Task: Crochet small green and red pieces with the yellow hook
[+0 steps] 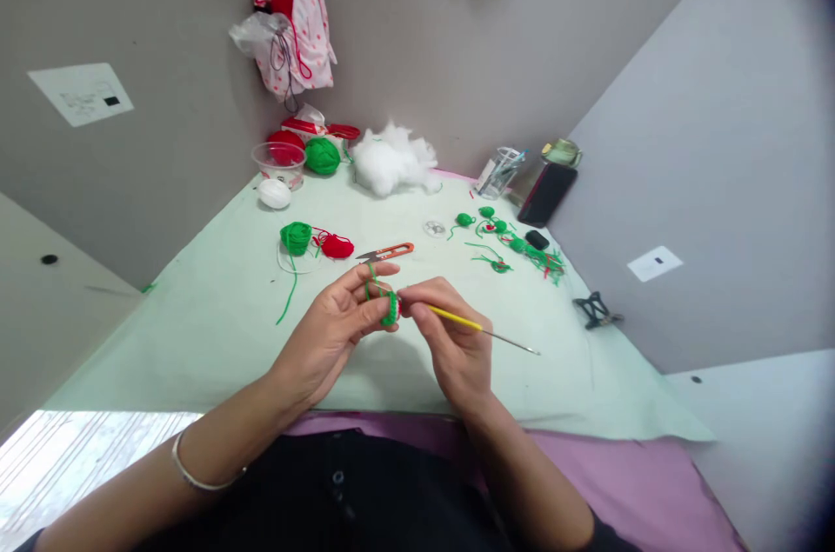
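Note:
My left hand [344, 309] pinches a small green crochet piece [391, 309] that shows a bit of white and red at its right side. Green yarn loops round the raised fingers of that hand. In my right hand [453, 335] is a crochet hook [457, 319] with a yellow grip, held like a pen. Its far metal end points down to the right, while the working end meets the crochet piece, hidden by the fingertips. Just beyond my left fingers lie orange thread snips [390, 252].
A green yarn ball [296, 238] and a red yarn bundle [337, 246] lie left. White stuffing [395, 159] is heaped at the back. Small green crocheted pieces [499, 226], a phone [548, 196] and a clear cup [499, 173] are on the right; a black clip [596, 310] lies near the right edge.

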Available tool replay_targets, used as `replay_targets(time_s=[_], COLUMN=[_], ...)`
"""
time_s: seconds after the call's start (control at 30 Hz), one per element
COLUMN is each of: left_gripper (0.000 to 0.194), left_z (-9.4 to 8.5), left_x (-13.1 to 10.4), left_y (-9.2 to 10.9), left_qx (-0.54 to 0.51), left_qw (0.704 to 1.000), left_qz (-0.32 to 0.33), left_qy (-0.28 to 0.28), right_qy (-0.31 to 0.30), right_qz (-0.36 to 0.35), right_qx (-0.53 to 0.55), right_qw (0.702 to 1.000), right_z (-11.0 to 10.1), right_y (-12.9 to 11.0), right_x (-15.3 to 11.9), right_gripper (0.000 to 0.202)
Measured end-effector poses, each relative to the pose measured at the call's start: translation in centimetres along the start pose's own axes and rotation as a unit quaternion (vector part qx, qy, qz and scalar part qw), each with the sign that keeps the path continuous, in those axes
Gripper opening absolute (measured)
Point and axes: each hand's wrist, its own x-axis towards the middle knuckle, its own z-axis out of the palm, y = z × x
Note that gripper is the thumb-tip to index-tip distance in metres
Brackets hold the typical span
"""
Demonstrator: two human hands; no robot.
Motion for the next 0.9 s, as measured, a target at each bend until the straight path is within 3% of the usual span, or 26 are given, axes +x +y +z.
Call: replay_targets(time_s=[0.1,0.23,0.4,0.57,0.63,0.8,0.9], left_gripper=[0.047,0.038,0.043,0.034,0.034,0.037,0.031], left_z=[0.0,-0.3,-0.5,-0.3,-0.2,-0.4,-0.4], left_x=[-0.2,-0.2,-0.2,-0.6,-0.8,-0.8,-0.4], left_y=[0.2,-0.2,-1.4,-1.4,-0.9,0.7,0.9], left_qx=[0.035,0.100,0.185,0.290,0.301,0.229,0.200], left_qw=[0.999,0.994,0.968,0.914,0.915,0.964,0.975], left_qz=[0.002,0.046,0.169,0.280,0.266,0.136,0.098], left_qy=[-0.029,-0.017,0.016,0.043,0.041,-0.010,-0.022], right_qy=[0.076,0.085,0.086,0.092,0.098,0.116,0.103], right_qz=[-0.014,-0.035,0.032,0.098,0.117,0.111,0.099], right_qx=[-0.019,-0.047,0.061,0.095,0.089,0.090,0.092], right_qw=[0.997,0.995,0.994,0.986,0.984,0.983,0.985], right_z=[0.2,0.3,0.6,0.9,0.9,0.4,0.4], right_y=[0.1,-0.1,0.2,0.5,0.6,0.9,0.8], right_x=[-0.5,-0.5,-0.8,-1.1,-1.0,-0.7,-0.7], right_gripper=[0.025,0.026,0.018,0.015,0.012,0.012,0.013])
